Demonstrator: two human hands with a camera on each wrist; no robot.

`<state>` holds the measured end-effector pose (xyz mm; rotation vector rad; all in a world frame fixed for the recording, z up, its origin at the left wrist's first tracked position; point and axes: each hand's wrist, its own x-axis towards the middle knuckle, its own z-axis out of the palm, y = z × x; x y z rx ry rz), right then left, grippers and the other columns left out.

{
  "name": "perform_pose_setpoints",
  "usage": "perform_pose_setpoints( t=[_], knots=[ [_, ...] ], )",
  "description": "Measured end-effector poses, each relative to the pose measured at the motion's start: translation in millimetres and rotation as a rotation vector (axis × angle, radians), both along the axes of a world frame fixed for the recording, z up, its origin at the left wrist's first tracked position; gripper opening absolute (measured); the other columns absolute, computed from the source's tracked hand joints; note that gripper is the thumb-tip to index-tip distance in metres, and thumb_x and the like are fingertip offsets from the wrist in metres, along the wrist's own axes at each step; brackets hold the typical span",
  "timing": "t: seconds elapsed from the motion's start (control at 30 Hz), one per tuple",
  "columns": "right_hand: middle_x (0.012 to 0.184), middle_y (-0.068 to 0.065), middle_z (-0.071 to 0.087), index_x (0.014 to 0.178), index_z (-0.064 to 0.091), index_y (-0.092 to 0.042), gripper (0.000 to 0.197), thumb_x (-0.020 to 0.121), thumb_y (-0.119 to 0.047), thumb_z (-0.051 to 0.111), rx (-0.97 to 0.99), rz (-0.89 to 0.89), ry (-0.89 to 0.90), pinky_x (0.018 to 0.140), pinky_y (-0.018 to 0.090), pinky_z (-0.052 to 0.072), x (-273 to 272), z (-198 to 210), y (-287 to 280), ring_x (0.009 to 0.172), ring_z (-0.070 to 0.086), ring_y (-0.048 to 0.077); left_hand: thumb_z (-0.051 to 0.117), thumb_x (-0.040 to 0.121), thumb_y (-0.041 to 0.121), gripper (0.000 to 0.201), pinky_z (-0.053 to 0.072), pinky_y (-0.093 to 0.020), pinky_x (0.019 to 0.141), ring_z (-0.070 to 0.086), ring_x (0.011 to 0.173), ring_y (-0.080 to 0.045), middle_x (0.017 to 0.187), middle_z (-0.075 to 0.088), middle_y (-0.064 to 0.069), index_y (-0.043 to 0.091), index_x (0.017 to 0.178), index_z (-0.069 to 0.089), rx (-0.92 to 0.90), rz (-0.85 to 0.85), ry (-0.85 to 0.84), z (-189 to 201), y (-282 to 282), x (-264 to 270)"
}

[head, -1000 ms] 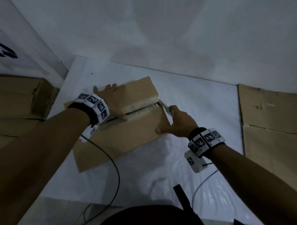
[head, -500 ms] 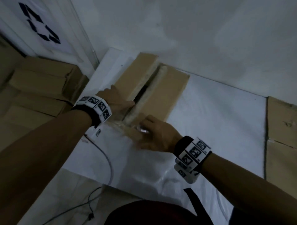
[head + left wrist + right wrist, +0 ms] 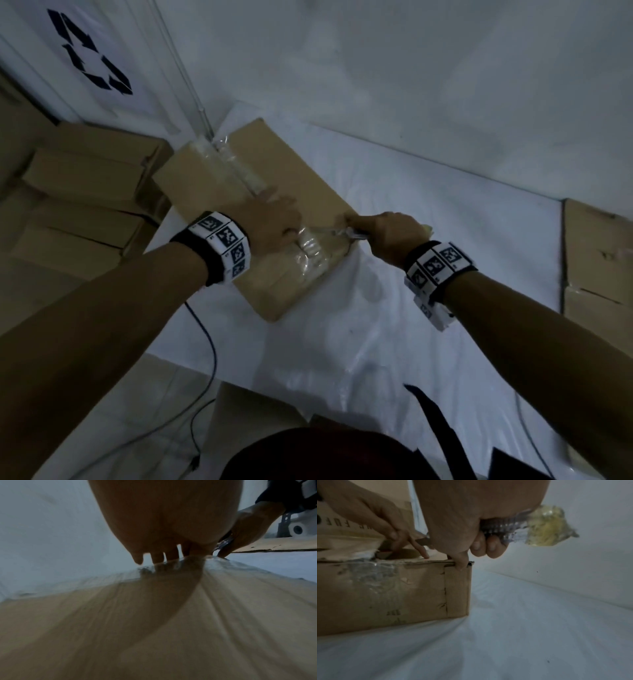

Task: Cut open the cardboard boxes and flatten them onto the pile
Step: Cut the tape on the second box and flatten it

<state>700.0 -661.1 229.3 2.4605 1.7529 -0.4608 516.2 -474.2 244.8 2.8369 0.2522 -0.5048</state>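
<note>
A brown cardboard box [image 3: 291,178] lies on the white-covered table, with a clear tape seam [image 3: 236,164] running along its top. My left hand [image 3: 274,219] lies on the box top near its near end, fingers pressing at the seam [image 3: 393,534]. My right hand [image 3: 394,233] grips a cutter with a clear ridged handle [image 3: 503,526]. The cutter's blade [image 3: 423,541] points at the taped near end of the box, just beside the left fingers. The right index finger [image 3: 460,563] rests on the box corner. In the left wrist view the left hand [image 3: 171,527] sits over the box surface [image 3: 154,615].
More cardboard boxes [image 3: 85,192] are stacked at the left, below a wall panel with a recycling symbol [image 3: 92,65]. Flattened cardboard [image 3: 599,274] lies at the table's right edge. A cable [image 3: 209,342] hangs off the near table edge [image 3: 239,373]. A white wall stands behind.
The box has been turned so that it runs lengthwise away from me. My right hand has carried the cutter to its near right end, and my left hand has shifted onto the top.
</note>
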Motion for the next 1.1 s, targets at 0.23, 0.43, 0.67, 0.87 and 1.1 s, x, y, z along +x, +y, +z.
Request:
perform_pose_setpoints(
  t=[0.23,0.43,0.67,0.87,1.1],
  knots=[
    [0.129,0.005,0.06,0.14,0.046,-0.022,0.06,0.087,-0.039,0.068,0.081,-0.06,0.345,0.09,0.036,0.047,-12,7,-3,0.11,0.059,0.025,0.059,0.083,0.062,0.062,0.05,-0.042,0.084,0.056,0.094,-0.024,0.109,0.053,-0.004,0.015,0.122,0.05,-0.122,0.0,0.066,-18,1,-8],
    [0.089,0.011,0.058,0.103,0.04,-0.013,0.034,0.1,-0.047,0.04,0.097,-0.444,0.865,0.045,0.026,0.042,-35,9,-34,0.055,0.046,0.02,0.057,0.092,0.046,0.033,0.046,-0.036,0.07,0.053,0.078,-0.018,0.09,0.054,-0.003,0.013,0.092,0.051,-0.247,0.086,0.007,-21,-14,1],
    [0.068,0.011,0.057,0.088,0.055,-0.011,0.032,0.1,-0.039,0.045,0.051,-0.475,0.88,0.039,0.028,0.043,-44,-9,-35,0.041,0.045,0.019,0.061,0.091,0.041,0.03,0.032,-0.028,0.057,0.047,0.067,-0.011,0.082,0.05,0.001,0.016,0.085,0.046,-0.267,0.141,-0.06,-19,-19,5],
    [0.061,0.009,0.049,0.094,0.059,-0.007,0.036,0.099,-0.041,0.048,-0.027,-0.519,0.983,0.04,0.025,0.036,-49,-8,-44,0.041,0.037,0.018,0.063,0.091,0.036,0.03,0.034,-0.028,0.058,0.049,0.067,-0.015,0.086,0.054,-0.005,0.009,0.084,0.05,-0.298,0.205,-0.057,-18,-23,7],
    [0.064,0.007,0.056,0.095,0.059,-0.012,0.035,0.099,-0.044,0.047,-0.064,-0.469,0.967,0.044,0.029,0.041,-62,-12,-59,0.046,0.044,0.021,0.056,0.097,0.031,0.036,0.029,-0.027,0.07,0.049,0.088,-0.017,0.103,0.058,-0.01,0.0,0.079,0.059,-0.308,0.178,-0.076,-16,-14,11]
  ],
)
